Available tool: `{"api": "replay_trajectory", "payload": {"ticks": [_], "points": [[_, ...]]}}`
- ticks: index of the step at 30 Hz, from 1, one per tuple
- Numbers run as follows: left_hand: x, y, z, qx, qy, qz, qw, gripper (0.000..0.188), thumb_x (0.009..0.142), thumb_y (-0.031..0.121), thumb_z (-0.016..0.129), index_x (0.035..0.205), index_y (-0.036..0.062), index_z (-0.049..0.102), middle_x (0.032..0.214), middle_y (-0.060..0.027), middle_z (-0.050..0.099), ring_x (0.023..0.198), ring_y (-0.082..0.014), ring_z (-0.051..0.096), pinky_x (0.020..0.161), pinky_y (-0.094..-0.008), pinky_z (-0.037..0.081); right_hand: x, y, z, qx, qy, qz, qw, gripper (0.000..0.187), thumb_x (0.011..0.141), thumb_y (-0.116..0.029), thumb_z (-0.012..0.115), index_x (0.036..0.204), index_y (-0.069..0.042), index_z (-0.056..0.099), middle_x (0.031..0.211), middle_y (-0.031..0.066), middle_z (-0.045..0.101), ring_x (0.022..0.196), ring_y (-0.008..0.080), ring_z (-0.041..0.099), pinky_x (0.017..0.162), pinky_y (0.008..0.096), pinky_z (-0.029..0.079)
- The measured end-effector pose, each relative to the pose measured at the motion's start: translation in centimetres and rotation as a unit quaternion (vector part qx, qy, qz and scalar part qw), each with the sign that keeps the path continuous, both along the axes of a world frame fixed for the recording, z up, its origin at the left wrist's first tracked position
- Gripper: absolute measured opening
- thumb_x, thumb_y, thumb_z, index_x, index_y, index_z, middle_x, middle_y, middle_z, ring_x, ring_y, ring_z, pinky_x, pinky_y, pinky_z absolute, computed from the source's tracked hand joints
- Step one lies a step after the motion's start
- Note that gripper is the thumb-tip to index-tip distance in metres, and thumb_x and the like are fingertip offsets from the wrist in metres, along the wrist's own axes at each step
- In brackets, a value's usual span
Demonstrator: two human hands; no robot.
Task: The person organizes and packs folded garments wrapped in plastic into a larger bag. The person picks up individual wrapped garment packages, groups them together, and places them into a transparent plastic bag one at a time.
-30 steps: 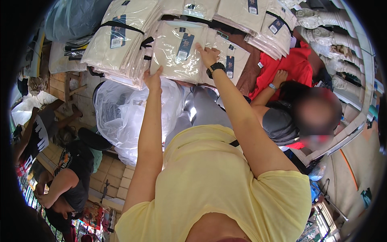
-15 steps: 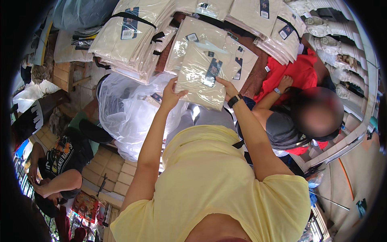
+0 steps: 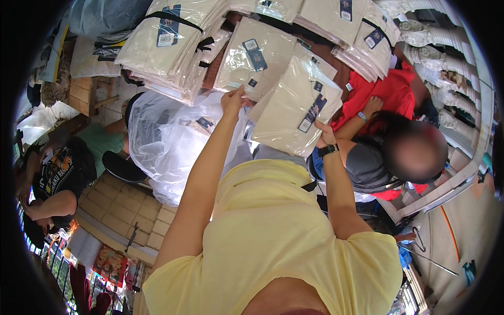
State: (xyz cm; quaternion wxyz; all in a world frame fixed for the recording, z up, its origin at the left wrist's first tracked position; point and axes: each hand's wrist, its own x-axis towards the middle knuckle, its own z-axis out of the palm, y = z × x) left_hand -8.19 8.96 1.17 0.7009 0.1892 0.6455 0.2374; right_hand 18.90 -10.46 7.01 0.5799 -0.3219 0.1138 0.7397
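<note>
My right hand grips the right edge of a flat cream-coloured garment in a clear plastic bag, with a dark blue tag on it. The bag is tilted over my lap, its left edge free of my left hand. Close by, my left hand has its fingers curled together at the near edge of another bagged cream garment lying on the brown surface. Whether they pinch that bag or something small is hidden. Part of a further bag shows behind the one in my right hand.
Strapped stacks of bagged cream garments stand at far left and far right. A large translucent plastic bag bulges beside my left arm. A seated person with red cloth is close on my right; another person is at left.
My left hand has let go of the bagged garment and moved far and slightly right. My right hand has carried it rightward and nearer, uncovering the bag on the surface.
</note>
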Motion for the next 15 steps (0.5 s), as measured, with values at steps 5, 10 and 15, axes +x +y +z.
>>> {"api": "replay_trajectory", "payload": {"ticks": [5, 10, 15], "points": [[3.0, 1.3, -1.8, -0.039, 0.172, 0.164, 0.971, 0.036, 0.080, 0.029, 0.076, 0.090, -0.0001, 0.057, 0.084, -0.0118, 0.061, 0.060, -0.0166, 0.061, 0.049, -0.0229, 0.050, 0.9, -2.6, -1.5, -0.011, -0.006, -0.044, 0.999, 0.044, 0.089, -0.011, 0.059, 0.129, 0.001, 0.046, 0.122, 0.0181, 0.058, 0.109, 0.0318, 0.060, 0.096, 0.0477, 0.048], [0.4, 1.6, -7.8, -0.008, 0.161, 0.130, 0.978, 0.043, 0.078, 0.026, 0.078, 0.093, -0.0027, 0.050, 0.086, -0.0143, 0.059, 0.059, -0.0205, 0.059, 0.048, -0.0264, 0.051, 0.4, -2.1, -1.3, -0.001, -0.008, -0.053, 0.999, 0.042, 0.090, -0.012, 0.057, 0.128, 0.002, 0.048, 0.121, 0.0178, 0.059, 0.109, 0.0316, 0.060, 0.096, 0.0470, 0.048], [-0.4, 0.0, -4.3, -0.032, 0.054, 0.149, 0.987, 0.064, 0.078, 0.033, 0.077, 0.113, -0.0074, 0.042, 0.108, -0.0227, 0.051, 0.085, -0.0304, 0.060, 0.072, -0.0391, 0.054, -0.2, -1.3, -0.9, 0.006, 0.006, -0.038, 0.999, 0.043, 0.089, -0.009, 0.059, 0.129, 0.000, 0.048, 0.123, 0.0166, 0.058, 0.109, 0.0313, 0.060, 0.098, 0.0464, 0.046]]}}
